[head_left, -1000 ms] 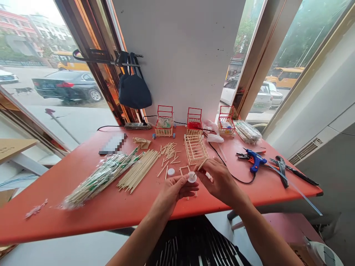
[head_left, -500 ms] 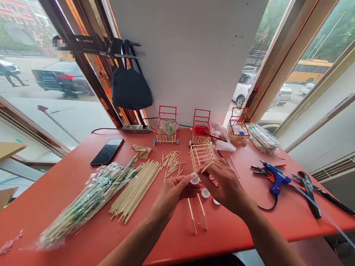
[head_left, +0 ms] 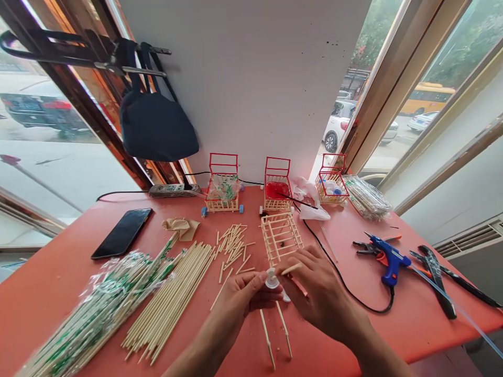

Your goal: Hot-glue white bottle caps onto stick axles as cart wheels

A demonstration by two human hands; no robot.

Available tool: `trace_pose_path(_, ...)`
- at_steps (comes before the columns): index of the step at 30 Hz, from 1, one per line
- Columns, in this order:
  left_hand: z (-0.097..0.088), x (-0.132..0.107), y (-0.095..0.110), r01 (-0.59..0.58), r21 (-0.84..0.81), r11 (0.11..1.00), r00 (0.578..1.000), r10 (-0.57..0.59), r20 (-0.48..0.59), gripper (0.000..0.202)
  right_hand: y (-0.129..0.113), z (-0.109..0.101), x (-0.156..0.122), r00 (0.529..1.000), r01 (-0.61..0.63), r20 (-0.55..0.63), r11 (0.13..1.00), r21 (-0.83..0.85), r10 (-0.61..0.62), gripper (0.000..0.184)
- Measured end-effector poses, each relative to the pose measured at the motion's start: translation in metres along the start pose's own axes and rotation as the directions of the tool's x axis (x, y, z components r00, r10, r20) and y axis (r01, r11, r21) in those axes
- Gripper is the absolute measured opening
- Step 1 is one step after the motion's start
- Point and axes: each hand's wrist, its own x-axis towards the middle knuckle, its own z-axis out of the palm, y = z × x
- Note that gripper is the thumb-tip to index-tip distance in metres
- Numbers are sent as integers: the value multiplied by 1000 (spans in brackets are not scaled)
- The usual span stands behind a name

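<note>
My left hand (head_left: 241,298) pinches a small white round cap (head_left: 271,277) above the red table (head_left: 58,272). My right hand (head_left: 314,293) holds a short wooden stick (head_left: 291,269) with its end at the cap. Just below the hands lie two joined sticks (head_left: 275,330) on the table. A small stick-built cage frame (head_left: 281,238) lies right behind my hands. Left of them sits a pile of loose bamboo skewers (head_left: 173,298), with short cut sticks (head_left: 231,246) further back.
Wrapped skewers (head_left: 94,309) lie at the left, with a phone (head_left: 121,240) behind them. Three red-framed stick carts (head_left: 222,183) stand by the wall. A blue glue gun (head_left: 387,256), its black cord (head_left: 346,285), and pliers (head_left: 436,272) lie at the right. A dark bag (head_left: 155,125) hangs at the window.
The view has shifted closer and to the right over the table. Both hands stay together on the white cap and stick, now lower in the frame.
</note>
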Motion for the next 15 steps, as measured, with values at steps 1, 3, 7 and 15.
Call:
trace_pose_path(1,0,0,-2,1,-3,1000,1000,-1,-10,49,1,2,0,1000,1,-5,1000,3,-1,14)
trace_pose_path(3,-1,-1,-3,-2,-10,1000,999,1,-40,50,2,5,-1,1000,2,-14,1000,16,-2,14)
trace_pose_path(7,1,-4,-3,-8,-16,1000,996,7,-87,51,2,9,0,1000,5,-24,999,48,-4,15)
trace_pose_path(15,0,-5,-5,0,-30,1000,995,-3,-103,50,1,11,0,1000,0,-5,998,55,0,14)
